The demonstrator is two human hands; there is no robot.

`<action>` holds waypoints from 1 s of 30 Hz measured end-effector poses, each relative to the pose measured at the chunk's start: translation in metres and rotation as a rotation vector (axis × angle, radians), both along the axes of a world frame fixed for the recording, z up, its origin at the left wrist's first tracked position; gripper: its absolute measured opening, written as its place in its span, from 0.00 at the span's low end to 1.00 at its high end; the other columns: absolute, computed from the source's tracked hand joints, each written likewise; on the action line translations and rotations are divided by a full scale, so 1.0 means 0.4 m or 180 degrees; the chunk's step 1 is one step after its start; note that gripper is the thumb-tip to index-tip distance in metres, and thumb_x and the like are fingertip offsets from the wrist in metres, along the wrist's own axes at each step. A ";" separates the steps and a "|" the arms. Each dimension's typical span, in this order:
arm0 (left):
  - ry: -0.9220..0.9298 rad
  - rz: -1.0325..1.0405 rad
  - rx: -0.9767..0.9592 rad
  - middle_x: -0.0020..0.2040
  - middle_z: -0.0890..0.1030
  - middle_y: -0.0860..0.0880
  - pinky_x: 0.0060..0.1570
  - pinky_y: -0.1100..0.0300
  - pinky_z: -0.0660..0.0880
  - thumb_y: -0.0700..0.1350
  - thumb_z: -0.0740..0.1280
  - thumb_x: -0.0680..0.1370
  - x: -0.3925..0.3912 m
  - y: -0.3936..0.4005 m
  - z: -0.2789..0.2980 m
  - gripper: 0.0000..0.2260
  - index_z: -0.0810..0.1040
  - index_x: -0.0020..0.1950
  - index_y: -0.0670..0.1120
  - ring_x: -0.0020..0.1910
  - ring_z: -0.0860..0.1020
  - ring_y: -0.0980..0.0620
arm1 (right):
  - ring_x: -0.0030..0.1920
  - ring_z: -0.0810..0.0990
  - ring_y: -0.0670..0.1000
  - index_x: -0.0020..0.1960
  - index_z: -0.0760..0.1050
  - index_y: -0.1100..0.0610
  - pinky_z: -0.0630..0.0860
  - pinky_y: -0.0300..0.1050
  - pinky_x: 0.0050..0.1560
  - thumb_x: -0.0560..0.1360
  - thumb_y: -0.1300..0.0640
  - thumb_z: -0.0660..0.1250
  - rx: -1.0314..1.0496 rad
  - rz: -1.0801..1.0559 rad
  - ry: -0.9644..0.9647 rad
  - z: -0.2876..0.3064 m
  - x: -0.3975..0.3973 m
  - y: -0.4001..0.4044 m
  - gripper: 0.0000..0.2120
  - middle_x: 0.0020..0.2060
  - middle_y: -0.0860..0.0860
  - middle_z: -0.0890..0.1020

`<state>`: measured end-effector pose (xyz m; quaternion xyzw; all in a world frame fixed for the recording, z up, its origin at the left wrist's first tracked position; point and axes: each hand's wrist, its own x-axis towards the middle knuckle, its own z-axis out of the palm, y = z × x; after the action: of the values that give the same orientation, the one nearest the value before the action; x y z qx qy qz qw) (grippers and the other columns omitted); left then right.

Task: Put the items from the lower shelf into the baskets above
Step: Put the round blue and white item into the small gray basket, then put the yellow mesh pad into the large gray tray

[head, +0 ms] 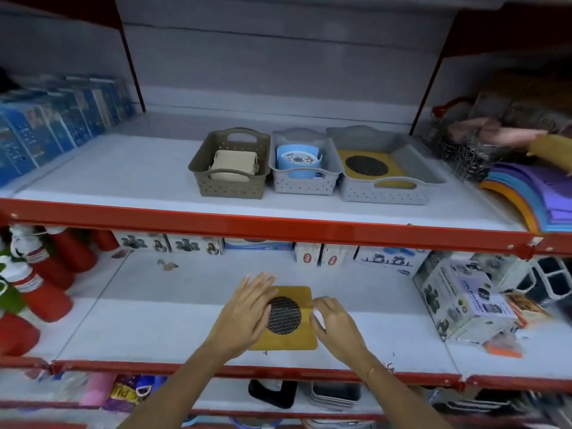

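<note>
A yellow square mat with a black round mesh centre (294,335) lies flat on the lower shelf (154,329). My left hand (244,314) rests spread on its left side, fingers apart. My right hand (332,320) pinches the mat's right edge near the top corner. On the upper shelf stand three baskets: a brown basket (230,187) holding a beige box, a small grey basket (305,185) holding a blue round item, and a wide grey basket (383,193) holding another yellow mat with a black mesh circle.
Red bottles (46,283) crowd the lower shelf's left end. White boxes (458,298) sit at its right and along the back. Blue boxes (52,125) fill the upper left; coloured foam sheets (532,199) and a wire basket lie at the upper right.
</note>
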<state>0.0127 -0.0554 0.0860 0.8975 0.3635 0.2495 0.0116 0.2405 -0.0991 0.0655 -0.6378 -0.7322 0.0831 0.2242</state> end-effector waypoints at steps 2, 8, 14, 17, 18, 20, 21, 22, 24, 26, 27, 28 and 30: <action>0.0186 0.0378 -0.0657 0.76 0.61 0.48 0.76 0.56 0.40 0.58 0.46 0.81 0.007 0.000 -0.067 0.26 0.64 0.73 0.45 0.77 0.48 0.57 | 0.66 0.70 0.51 0.69 0.68 0.56 0.69 0.42 0.65 0.78 0.54 0.59 -0.0742 -0.0161 0.0071 -0.048 0.006 0.003 0.19 0.65 0.51 0.74; 0.0723 0.1182 -0.2645 0.78 0.50 0.40 0.75 0.50 0.40 0.61 0.47 0.79 0.024 0.001 -0.152 0.36 0.45 0.76 0.37 0.78 0.46 0.47 | 0.73 0.61 0.55 0.75 0.57 0.59 0.61 0.46 0.73 0.74 0.52 0.65 -0.1879 -0.0521 0.0433 -0.117 -0.011 0.023 0.33 0.73 0.56 0.65; -0.0265 0.1662 -0.3110 0.74 0.64 0.42 0.70 0.52 0.65 0.46 0.65 0.77 0.031 0.011 -0.163 0.29 0.58 0.75 0.39 0.73 0.63 0.44 | 0.67 0.71 0.55 0.72 0.62 0.58 0.70 0.46 0.66 0.64 0.45 0.66 -0.2078 -0.0766 0.1072 -0.123 -0.042 0.050 0.40 0.68 0.55 0.72; -0.1064 0.1789 -0.3362 0.60 0.77 0.47 0.53 0.60 0.72 0.37 0.69 0.73 0.036 0.011 -0.136 0.21 0.70 0.65 0.41 0.60 0.75 0.45 | 0.60 0.77 0.54 0.68 0.68 0.57 0.74 0.43 0.60 0.67 0.53 0.72 -0.2002 -0.0932 0.1363 -0.106 -0.055 0.044 0.32 0.62 0.54 0.78; -0.1172 0.1764 -0.3452 0.57 0.76 0.48 0.51 0.62 0.70 0.36 0.69 0.73 0.035 0.008 -0.122 0.21 0.70 0.65 0.41 0.58 0.75 0.46 | 0.60 0.77 0.54 0.67 0.69 0.57 0.74 0.42 0.59 0.67 0.55 0.74 -0.1947 -0.0972 0.1454 -0.106 -0.054 0.041 0.31 0.61 0.54 0.78; -0.1455 0.1670 -0.3658 0.54 0.76 0.48 0.51 0.61 0.72 0.35 0.72 0.71 0.022 0.004 -0.113 0.27 0.68 0.68 0.42 0.54 0.76 0.48 | 0.61 0.76 0.53 0.68 0.68 0.56 0.71 0.38 0.57 0.65 0.56 0.77 -0.1843 -0.1040 0.1608 -0.099 -0.052 0.025 0.34 0.61 0.52 0.77; -0.1612 0.1633 -0.3766 0.53 0.77 0.47 0.49 0.62 0.75 0.34 0.73 0.69 0.010 0.003 -0.115 0.30 0.67 0.69 0.42 0.51 0.77 0.48 | 0.61 0.76 0.52 0.68 0.67 0.56 0.71 0.36 0.56 0.64 0.55 0.78 -0.1754 -0.1064 0.1649 -0.093 -0.053 0.015 0.36 0.62 0.51 0.76; -0.1708 0.1597 -0.3881 0.51 0.78 0.45 0.44 0.66 0.77 0.32 0.74 0.68 -0.002 -0.004 -0.110 0.31 0.67 0.69 0.42 0.48 0.78 0.49 | 0.60 0.76 0.52 0.68 0.68 0.56 0.71 0.36 0.56 0.62 0.55 0.79 -0.1648 -0.1087 0.1661 -0.087 -0.053 0.004 0.38 0.62 0.51 0.76; -0.1846 0.1468 -0.4020 0.48 0.81 0.42 0.34 0.71 0.77 0.29 0.75 0.66 -0.033 -0.017 -0.097 0.34 0.67 0.69 0.42 0.43 0.81 0.51 | 0.58 0.76 0.50 0.67 0.70 0.57 0.72 0.37 0.57 0.60 0.55 0.81 -0.1449 -0.1080 0.1649 -0.072 -0.055 -0.020 0.39 0.61 0.52 0.77; -0.1920 0.1291 -0.4022 0.44 0.84 0.43 0.32 0.70 0.77 0.28 0.76 0.63 -0.053 -0.032 -0.078 0.38 0.67 0.70 0.43 0.40 0.83 0.55 | 0.59 0.77 0.51 0.67 0.70 0.58 0.74 0.41 0.59 0.59 0.56 0.82 -0.1313 -0.1103 0.1693 -0.055 -0.053 -0.044 0.39 0.58 0.50 0.78; -0.2002 0.1229 -0.4018 0.42 0.84 0.45 0.32 0.70 0.77 0.27 0.76 0.63 -0.060 -0.039 -0.065 0.40 0.66 0.71 0.44 0.39 0.83 0.56 | 0.61 0.77 0.52 0.67 0.70 0.58 0.75 0.42 0.60 0.58 0.57 0.82 -0.1266 -0.1100 0.1724 -0.045 -0.052 -0.057 0.40 0.58 0.50 0.77; -0.2028 0.1163 -0.3996 0.42 0.83 0.46 0.31 0.70 0.77 0.26 0.76 0.62 -0.069 -0.049 -0.052 0.41 0.65 0.72 0.45 0.39 0.83 0.56 | 0.62 0.76 0.53 0.68 0.69 0.58 0.75 0.44 0.61 0.58 0.57 0.82 -0.1198 -0.1091 0.1729 -0.034 -0.054 -0.073 0.42 0.59 0.50 0.76; -0.2045 0.1034 -0.3896 0.49 0.81 0.46 0.30 0.71 0.77 0.25 0.76 0.62 -0.080 -0.072 -0.014 0.45 0.61 0.74 0.45 0.42 0.81 0.54 | 0.64 0.74 0.52 0.71 0.66 0.56 0.74 0.48 0.64 0.57 0.55 0.82 -0.1019 -0.1039 0.1644 -0.008 -0.060 -0.103 0.46 0.66 0.50 0.72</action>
<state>-0.0195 -0.0843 0.0802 0.5463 0.5463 0.2514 0.5830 0.2163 -0.1403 0.0624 -0.7315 -0.5173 0.3187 0.3096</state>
